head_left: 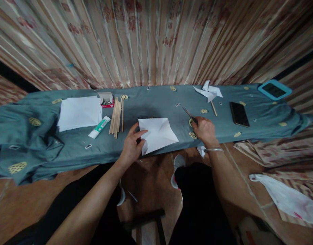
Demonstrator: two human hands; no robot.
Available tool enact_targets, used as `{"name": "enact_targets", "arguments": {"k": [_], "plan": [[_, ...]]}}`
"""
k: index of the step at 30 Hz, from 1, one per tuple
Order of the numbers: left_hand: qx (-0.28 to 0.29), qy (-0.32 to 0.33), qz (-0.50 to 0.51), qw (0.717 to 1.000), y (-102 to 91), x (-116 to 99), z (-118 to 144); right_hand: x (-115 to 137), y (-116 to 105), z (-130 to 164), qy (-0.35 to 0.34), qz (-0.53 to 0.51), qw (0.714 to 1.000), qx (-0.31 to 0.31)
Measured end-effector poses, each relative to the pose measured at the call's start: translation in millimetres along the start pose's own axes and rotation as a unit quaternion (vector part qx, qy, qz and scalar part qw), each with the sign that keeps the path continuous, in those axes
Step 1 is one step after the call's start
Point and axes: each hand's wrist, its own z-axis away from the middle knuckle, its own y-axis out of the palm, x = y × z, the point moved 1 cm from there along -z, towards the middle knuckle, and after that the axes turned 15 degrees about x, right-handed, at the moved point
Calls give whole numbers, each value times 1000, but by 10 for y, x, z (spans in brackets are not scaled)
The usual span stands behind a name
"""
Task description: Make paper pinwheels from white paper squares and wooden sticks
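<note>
My left hand (132, 144) grips the left edge of a creased white square of paper (159, 134), thumb and fingers closed on it. The sheet lies at the front edge of the cloth-covered table. To its right, my right hand (204, 130) is closed around a pair of scissors (189, 113), whose blades point up and left, away from the paper. The handles are mostly hidden in my fingers. Beyond that hand lies a white paper pinwheel (209, 92) on a wooden stick (213, 108).
Left of the paper are several wooden sticks (116, 117), a green-and-white glue stick (99, 127), a small red box of metal pieces (106, 100) and stacked white sheets (80, 113). A phone (239, 114) and a blue-framed tablet (274, 89) lie right on the green cloth (151, 102).
</note>
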Motion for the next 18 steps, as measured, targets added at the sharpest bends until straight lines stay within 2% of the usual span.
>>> {"name": "enact_targets", "arguments": {"k": [4,7,10,12,15,16,18], "plan": [[-5,9,-13,1000,-30,-50,-14,-24,-34,23,8,-8,1000,25],[-25,7,-26,999,-117,-85,-43,-50,-44,40,8,-36,999,16],[-57,4,-26,998,-244,-133,-86,-37,-38,61,-2,-169,986,-1],[-79,1,-30,996,-332,-174,-115,9,-21,87,-22,-332,943,23],[-120,-3,-43,992,-443,-230,-147,144,13,168,-65,-562,819,94],[-131,-4,-46,990,-472,-242,-154,197,23,207,-77,-612,779,114],[-148,-7,-48,988,-521,-246,-163,300,40,297,-95,-676,716,146]]}}
